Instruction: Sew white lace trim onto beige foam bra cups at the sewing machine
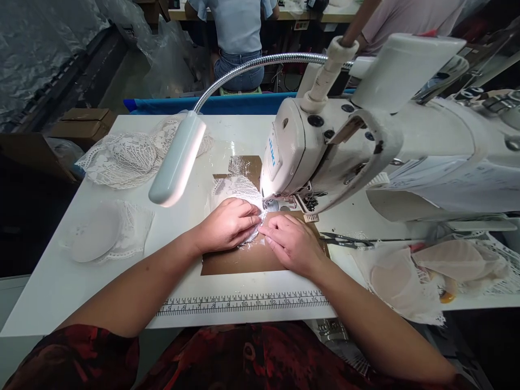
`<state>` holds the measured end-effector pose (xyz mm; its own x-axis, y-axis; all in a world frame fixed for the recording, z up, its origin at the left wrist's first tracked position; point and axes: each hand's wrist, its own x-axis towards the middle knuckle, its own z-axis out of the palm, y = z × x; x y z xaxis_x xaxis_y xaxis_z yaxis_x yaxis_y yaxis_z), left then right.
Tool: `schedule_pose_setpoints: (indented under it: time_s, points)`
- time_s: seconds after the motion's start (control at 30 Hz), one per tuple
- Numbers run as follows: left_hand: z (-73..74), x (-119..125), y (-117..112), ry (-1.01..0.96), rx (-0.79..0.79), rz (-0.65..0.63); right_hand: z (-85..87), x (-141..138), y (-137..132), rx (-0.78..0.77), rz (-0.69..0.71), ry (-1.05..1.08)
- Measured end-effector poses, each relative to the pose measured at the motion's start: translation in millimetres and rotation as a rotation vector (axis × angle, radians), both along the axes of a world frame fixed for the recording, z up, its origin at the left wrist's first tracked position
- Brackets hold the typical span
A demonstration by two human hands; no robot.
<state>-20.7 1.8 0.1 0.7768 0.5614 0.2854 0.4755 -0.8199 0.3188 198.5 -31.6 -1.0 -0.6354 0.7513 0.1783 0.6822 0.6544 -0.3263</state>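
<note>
A white lace piece (236,187) lies under the needle end of the sewing machine (290,146). My left hand (232,223) rests on the lace, its fingers closed together and gripping the fabric just left of the needle. Opposite it, my right hand (290,242) has its thumb and index fingertips pinched at the lace's near edge. The fingertips of both hands nearly meet in front of the presser foot. Beneath them is a brown sheet (239,262) on the white table. Part of the lace is hidden under my left hand.
A lamp (177,160) on a bent metal neck hangs over the table's left side. Lace cups (132,154) and a round pad (95,233) lie at left. Black scissors (345,240) and more lace pieces (396,276) are at right. A printed ruler (244,304) runs along the front. Two people sit beyond.
</note>
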Motion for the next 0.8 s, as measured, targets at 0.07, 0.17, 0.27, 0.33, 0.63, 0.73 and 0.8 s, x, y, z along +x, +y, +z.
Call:
schedule_pose_setpoints:
  time_s: [0.07, 0.17, 0.27, 0.33, 0.63, 0.73, 0.8]
  points:
    - [0.1, 0.1, -0.1, 0.012, 0.000, -0.002, 0.7, 0.0, -0.6, -0.012, 0.013, 0.008]
    - [0.1, -0.1, 0.2, 0.009, -0.014, -0.003, 0.9, 0.1, -0.9, -0.017, 0.029, 0.030]
    - [0.8, -0.1, 0.1, 0.011, -0.016, -0.003, 0.0, 0.7, -0.3, -0.017, 0.036, 0.051]
    - [1.9, 0.6, -0.7, 0.031, -0.004, -0.002, -1.1, 1.6, 0.5, -0.017, 0.049, 0.072]
    - [2.3, 1.3, -1.6, 0.096, 0.059, -0.031, -5.2, -0.5, 5.0, 0.038, -0.106, 0.093]
    - [1.5, -1.0, 0.0, 0.083, 0.043, -0.090, -4.5, -3.3, 3.8, 0.110, -0.097, -0.042]
    - [1.6, -1.8, 0.3, 0.080, 0.029, -0.112, -3.4, -4.1, 2.3, 0.127, -0.113, -0.090]
